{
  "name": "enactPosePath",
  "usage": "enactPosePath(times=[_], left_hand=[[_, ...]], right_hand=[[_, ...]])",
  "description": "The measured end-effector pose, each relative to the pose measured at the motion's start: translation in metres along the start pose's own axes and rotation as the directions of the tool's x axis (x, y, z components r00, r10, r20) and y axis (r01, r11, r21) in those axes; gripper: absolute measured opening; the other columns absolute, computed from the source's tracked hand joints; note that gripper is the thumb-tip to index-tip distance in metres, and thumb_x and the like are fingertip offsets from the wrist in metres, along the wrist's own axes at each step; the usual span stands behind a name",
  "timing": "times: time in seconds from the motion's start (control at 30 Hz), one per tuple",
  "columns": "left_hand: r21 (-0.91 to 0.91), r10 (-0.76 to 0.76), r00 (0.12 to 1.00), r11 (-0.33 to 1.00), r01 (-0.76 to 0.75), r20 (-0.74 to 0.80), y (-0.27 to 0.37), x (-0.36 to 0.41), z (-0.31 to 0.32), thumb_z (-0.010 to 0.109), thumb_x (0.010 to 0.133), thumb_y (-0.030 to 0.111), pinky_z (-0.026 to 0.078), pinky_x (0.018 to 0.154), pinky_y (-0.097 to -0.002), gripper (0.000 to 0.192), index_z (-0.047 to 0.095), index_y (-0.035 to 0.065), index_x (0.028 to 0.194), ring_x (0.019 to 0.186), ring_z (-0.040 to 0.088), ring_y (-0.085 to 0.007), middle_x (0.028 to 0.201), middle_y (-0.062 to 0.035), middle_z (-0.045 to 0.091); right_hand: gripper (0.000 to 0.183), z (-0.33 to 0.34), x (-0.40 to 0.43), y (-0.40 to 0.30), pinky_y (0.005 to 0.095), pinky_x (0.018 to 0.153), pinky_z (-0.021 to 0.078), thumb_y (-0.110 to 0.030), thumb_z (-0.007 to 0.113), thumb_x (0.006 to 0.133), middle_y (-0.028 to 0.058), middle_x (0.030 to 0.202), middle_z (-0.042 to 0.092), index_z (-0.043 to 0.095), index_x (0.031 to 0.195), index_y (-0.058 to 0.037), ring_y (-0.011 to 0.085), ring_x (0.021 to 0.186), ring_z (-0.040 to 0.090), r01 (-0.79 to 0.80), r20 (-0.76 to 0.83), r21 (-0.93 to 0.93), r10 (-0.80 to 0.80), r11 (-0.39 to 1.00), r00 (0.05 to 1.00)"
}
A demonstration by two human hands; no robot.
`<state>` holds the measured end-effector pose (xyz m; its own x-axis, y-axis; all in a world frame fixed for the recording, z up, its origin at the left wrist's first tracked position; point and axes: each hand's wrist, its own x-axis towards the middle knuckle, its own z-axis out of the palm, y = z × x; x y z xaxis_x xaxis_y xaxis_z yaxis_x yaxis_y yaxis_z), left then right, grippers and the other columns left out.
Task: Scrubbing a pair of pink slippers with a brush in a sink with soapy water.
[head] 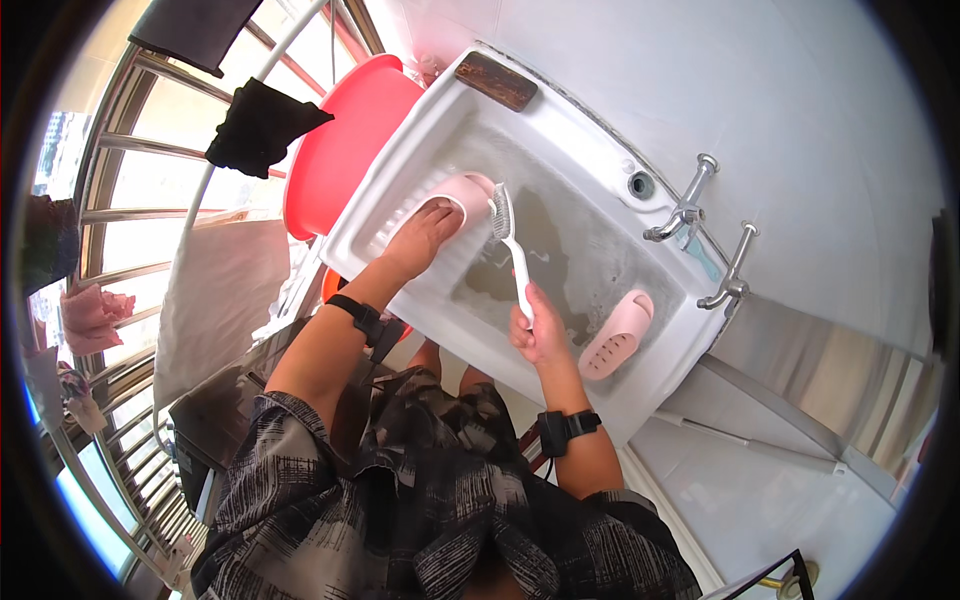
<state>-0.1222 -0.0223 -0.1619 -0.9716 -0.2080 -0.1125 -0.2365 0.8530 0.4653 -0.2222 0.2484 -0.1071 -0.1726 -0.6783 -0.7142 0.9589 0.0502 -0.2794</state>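
My left hand [424, 238] grips a pink slide slipper [463, 196], its fingers inside the foot opening. That slipper rests on the ribbed washboard slope of a white laundry sink [358, 225]. In my right hand [538, 330] is a white-handled scrub brush [519, 262], held by its handle. The bristled head lies beside the slipper's toe end; whether it touches cannot be told. A second pink slipper [616, 336], with slots in its sole, leans at the right side of the basin. Shallow, cloudy water covers part of the basin floor.
A brown wooden block [496, 80] sits on the sink's far corner. Two metal taps [686, 210] [731, 289] project from the wall over the back rim, near a light-blue brush [699, 255]. A large red tub [356, 142] stands left of the sink, beside barred windows and hanging cloths.
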Motion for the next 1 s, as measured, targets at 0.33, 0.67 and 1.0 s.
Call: enactPosePath(times=[0.33,0.67,1.0], left_hand=[[-0.125,0.047,0.999,0.991,-0.045,0.017,-0.004,0.001,0.008,0.049,0.083,-0.004,0.034,0.112,-0.0417,0.052,0.050,0.0044,0.135,0.130,0.046,-0.0343,0.136,-0.0163,0.053],[-0.374,-0.083,0.995,0.926,0.055,-0.061,-0.001,0.019,0.019,0.053,0.086,-0.001,0.041,0.097,-0.0461,0.029,0.057,0.0039,0.114,0.113,0.051,-0.0398,0.119,-0.0186,0.057],[-0.358,-0.102,0.991,0.932,0.064,-0.089,0.001,0.015,0.023,0.054,0.085,-0.001,0.041,0.096,-0.0460,0.032,0.058,0.0039,0.116,0.110,0.051,-0.0407,0.116,-0.0209,0.058]], right_hand=[[0.043,0.031,0.036,-0.014,0.0489,0.076,0.0514,-0.024,0.053,0.097,0.0293,0.098,0.065,0.053,0.137,-0.0098,0.0470,0.091,0.063,0.105,0.092,-0.994,-0.562,-0.009,0.822],[0.042,0.061,0.053,-0.062,0.0521,0.077,0.0507,-0.024,0.051,0.096,0.0270,0.092,0.067,0.053,0.135,-0.0099,0.0472,0.084,0.064,0.033,0.129,-0.976,-0.453,-0.213,0.882],[0.042,0.050,0.037,-0.053,0.0528,0.069,0.0513,-0.027,0.051,0.097,0.0249,0.081,0.067,0.052,0.136,-0.0123,0.0466,0.075,0.064,0.057,0.197,-0.951,-0.450,-0.305,0.871]])
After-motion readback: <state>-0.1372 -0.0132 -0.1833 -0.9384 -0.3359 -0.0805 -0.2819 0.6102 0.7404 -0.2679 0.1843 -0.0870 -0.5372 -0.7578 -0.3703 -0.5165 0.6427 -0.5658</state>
